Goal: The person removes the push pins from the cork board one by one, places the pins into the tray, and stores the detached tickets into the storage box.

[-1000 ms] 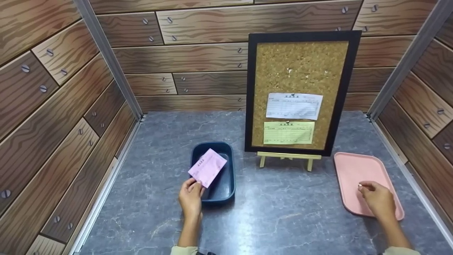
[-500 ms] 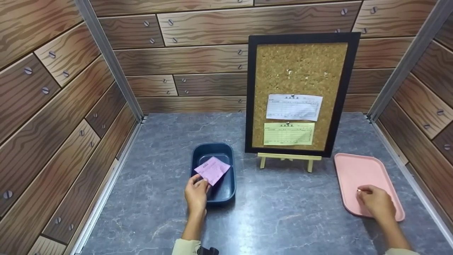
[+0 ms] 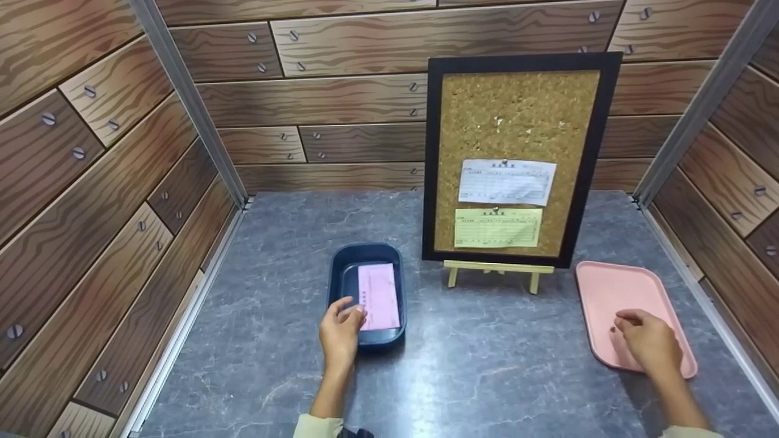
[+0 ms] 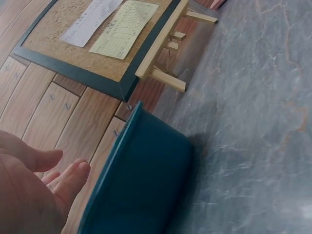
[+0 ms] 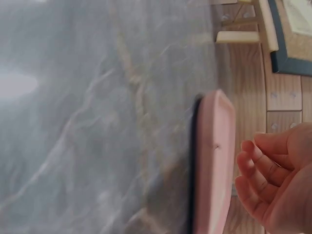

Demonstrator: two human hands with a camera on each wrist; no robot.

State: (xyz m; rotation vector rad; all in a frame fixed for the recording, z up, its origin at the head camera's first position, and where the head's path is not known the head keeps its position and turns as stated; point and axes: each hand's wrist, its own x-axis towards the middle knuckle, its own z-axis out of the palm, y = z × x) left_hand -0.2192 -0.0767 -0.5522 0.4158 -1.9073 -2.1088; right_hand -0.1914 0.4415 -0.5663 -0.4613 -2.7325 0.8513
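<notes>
My left hand (image 3: 339,331) is over the near left rim of a dark blue bin (image 3: 397,336). In the left wrist view its thumb and fingers stand apart with nothing between them. A pink printed slip (image 3: 378,298) is within the bin, just beyond the fingertips; whether it lies flat on the bottom I cannot tell. Above the pink tray (image 3: 614,283) is my right hand (image 3: 651,344), fingers loosely bent and holding nothing visible. A tiny dark object (image 3: 612,329), perhaps a pushpin, shows just off its fingertips, on or above the tray.
A black-framed corkboard (image 3: 517,115) leans on a small wooden easel (image 3: 499,266) between bin and tray. Pinned to it are a white slip (image 3: 506,182) and a yellow slip (image 3: 498,228). Wood-patterned walls enclose the grey marbled table (image 3: 475,365).
The left hand has let go of the pink slip, which has dropped into the bin and turned. The small object has left the right fingertips. Both hands have shifted only a little.
</notes>
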